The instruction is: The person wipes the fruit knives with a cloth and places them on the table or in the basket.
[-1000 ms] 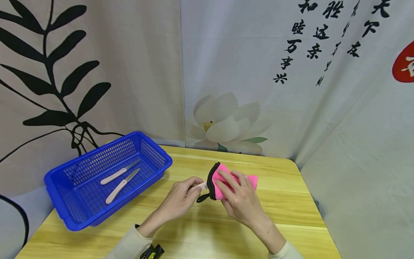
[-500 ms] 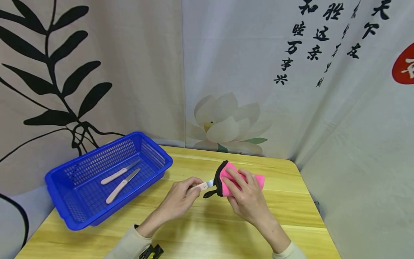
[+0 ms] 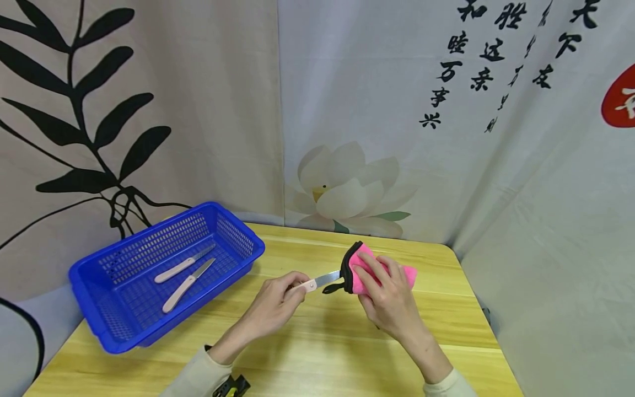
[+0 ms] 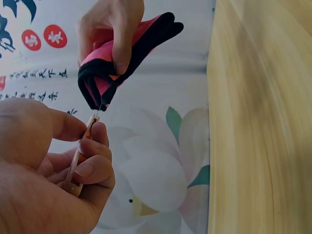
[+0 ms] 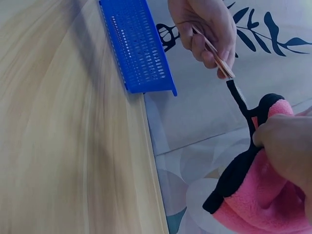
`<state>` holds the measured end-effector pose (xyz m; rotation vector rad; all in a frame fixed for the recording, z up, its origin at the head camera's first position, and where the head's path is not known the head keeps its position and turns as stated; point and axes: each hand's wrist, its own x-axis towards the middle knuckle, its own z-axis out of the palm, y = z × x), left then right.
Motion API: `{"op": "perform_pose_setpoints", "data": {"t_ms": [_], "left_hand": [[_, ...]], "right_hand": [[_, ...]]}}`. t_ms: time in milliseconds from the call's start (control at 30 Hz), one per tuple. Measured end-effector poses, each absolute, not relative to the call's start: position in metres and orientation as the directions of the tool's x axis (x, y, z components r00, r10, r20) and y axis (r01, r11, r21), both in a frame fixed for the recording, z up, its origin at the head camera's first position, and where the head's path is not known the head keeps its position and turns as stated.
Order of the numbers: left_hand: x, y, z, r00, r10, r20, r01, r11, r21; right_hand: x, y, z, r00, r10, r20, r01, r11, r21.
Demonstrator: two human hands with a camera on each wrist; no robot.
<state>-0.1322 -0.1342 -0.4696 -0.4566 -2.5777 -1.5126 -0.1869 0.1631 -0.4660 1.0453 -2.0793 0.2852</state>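
My left hand [image 3: 279,302] grips the pale handle of a small knife [image 3: 327,278], its blade pointing right. A pink cloth [image 3: 363,259] with black edging and a black hanging loop is folded around the blade's far end, and my right hand [image 3: 389,295] pinches it there. The tip of the blade is hidden inside the cloth. In the left wrist view the knife handle [image 4: 78,163] lies between thumb and curled fingers, below the bunched cloth [image 4: 97,80]. The right wrist view shows the cloth [image 5: 263,195] under the right thumb.
A blue perforated basket [image 3: 144,331] stands on the left of the wooden table [image 3: 426,309]. Two pale-handled knives [image 3: 181,292] lie in it. A small black and yellow object [image 3: 233,387] sits by the left sleeve. Printed curtains hang behind the table.
My right hand has slid the cloth to the right along the knife, so more of the blade shows. My left hand has stayed nearly still, holding the handle.
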Motion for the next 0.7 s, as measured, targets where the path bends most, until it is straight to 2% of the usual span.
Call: {"op": "perform_pose_setpoints", "data": {"t_ms": [267, 500, 700], "left_hand": [[-0.134, -0.136, -0.470, -0.955, 0.187, 0.230, 0.292, 0.457, 0.840], [-0.135, -0.132, -0.473, -0.935, 0.230, 0.270, 0.349, 0.465, 0.814], [-0.136, -0.127, -0.472, -0.927, 0.234, 0.295, 0.374, 0.482, 0.792]], "right_hand": [[-0.187, 0.163, -0.463, -0.302, -0.542, 0.784, -0.786, 0.607, 0.117], [-0.177, 0.139, -0.464, -0.213, -0.596, 0.774, -0.837, 0.520, 0.171], [-0.171, 0.126, -0.469, -0.199, -0.645, 0.738, -0.845, 0.494, 0.204]]}}
